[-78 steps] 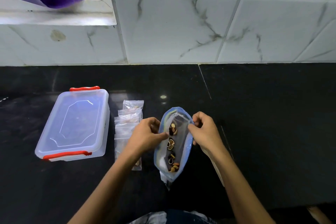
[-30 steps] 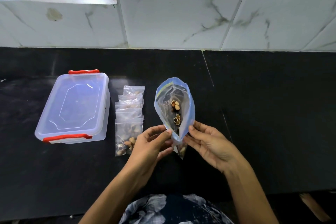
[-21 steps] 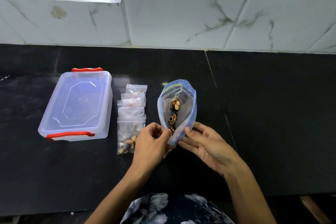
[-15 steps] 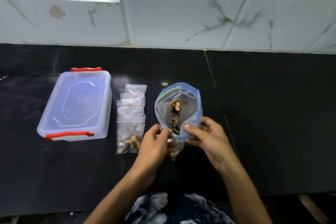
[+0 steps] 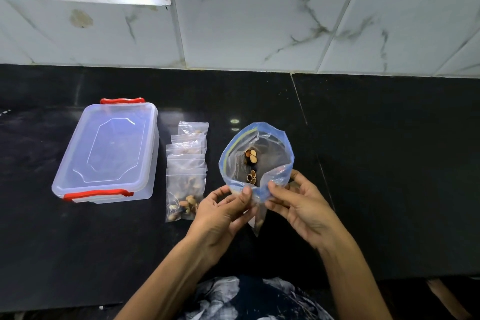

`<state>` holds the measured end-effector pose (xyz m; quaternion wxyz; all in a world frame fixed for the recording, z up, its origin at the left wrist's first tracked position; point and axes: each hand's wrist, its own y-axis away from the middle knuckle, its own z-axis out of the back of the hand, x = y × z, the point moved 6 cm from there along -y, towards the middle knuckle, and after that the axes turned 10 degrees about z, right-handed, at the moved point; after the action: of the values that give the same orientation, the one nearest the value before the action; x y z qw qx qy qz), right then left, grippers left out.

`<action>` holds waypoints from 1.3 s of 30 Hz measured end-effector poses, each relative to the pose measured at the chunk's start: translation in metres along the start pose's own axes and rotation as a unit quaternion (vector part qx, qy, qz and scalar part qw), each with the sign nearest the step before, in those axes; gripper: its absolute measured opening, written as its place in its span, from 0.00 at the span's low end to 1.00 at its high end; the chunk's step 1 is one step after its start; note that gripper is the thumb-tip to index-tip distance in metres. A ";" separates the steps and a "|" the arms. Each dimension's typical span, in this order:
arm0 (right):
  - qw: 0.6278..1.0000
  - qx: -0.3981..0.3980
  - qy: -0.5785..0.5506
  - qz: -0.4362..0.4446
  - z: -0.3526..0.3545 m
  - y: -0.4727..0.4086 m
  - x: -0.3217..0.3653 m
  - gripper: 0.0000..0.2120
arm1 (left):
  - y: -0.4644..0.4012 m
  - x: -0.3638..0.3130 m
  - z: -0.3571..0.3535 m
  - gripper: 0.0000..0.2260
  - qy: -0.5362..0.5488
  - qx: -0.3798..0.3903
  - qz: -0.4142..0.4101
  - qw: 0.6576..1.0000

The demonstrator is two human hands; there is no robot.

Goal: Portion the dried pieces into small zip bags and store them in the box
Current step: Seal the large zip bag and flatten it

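While no writing reads, both hands' fingers (image 5: 246, 193) pinch the blue-rimmed bag (image 5: 275, 156).

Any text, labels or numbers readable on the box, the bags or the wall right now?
None can be read.
Big bag: faint dark print on its inner wall, too small and blurred to read.
Box: no label shows on the lid.
Small bags: no print shows.
Tiles: veining only, no signs.
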<state>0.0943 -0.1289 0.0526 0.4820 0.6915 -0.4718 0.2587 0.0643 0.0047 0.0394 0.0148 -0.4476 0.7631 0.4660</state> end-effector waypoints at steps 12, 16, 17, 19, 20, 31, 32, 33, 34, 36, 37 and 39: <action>0.931 -0.030 0.363 0.034 0.002 -0.002 0.001 0.23 | 0.018 -0.018 -0.011 0.26 -0.207 -0.085 -0.138 0.965; 0.987 0.008 0.161 0.009 -0.002 -0.001 0.010 0.15 | 0.013 -0.020 -0.014 0.20 -0.128 -0.014 -0.063 0.990; 0.993 0.008 0.117 -0.007 -0.003 -0.001 0.011 0.12 | 0.009 -0.019 -0.013 0.16 -0.108 -0.005 -0.032 0.994; 0.995 -0.019 0.102 -0.014 0.002 -0.005 0.010 0.08 | 0.002 -0.016 -0.012 0.10 -0.063 0.000 0.022 0.998; 0.992 -0.031 0.126 -0.003 0.004 -0.007 0.009 0.07 | 0.002 -0.015 -0.011 0.08 -0.051 -0.001 0.030 0.998; 0.991 0.025 0.133 -0.006 0.000 -0.013 0.025 0.12 | -0.014 -0.037 -0.012 0.08 -0.273 -0.041 -0.016 0.961; 0.989 0.015 0.146 -0.002 0.001 -0.015 0.025 0.11 | -0.016 -0.035 -0.015 0.09 -0.258 -0.022 0.009 0.966; 0.985 -0.006 0.173 0.015 0.002 -0.019 0.026 0.10 | -0.017 -0.035 -0.017 0.09 -0.257 -0.012 0.014 0.966; 0.978 -0.027 0.205 0.036 0.004 -0.021 0.026 0.09 | -0.019 -0.036 -0.017 0.08 -0.259 -0.013 0.001 0.966; 0.943 -0.052 0.317 0.088 0.007 -0.025 0.030 0.11 | -0.021 -0.042 -0.014 0.06 -0.277 -0.057 -0.066 0.957; 0.924 -0.052 0.363 0.105 0.007 -0.025 0.033 0.11 | -0.021 -0.047 -0.012 0.06 -0.298 -0.090 -0.111 0.944; 0.926 -0.039 0.359 0.107 0.006 -0.026 0.033 0.12 | -0.019 -0.055 -0.012 0.05 -0.327 -0.115 -0.167 0.923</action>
<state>0.1311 -0.1450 0.0662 0.6151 0.4782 -0.3484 0.5211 0.1148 0.0296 0.0572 0.2894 -0.3903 0.5708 0.6618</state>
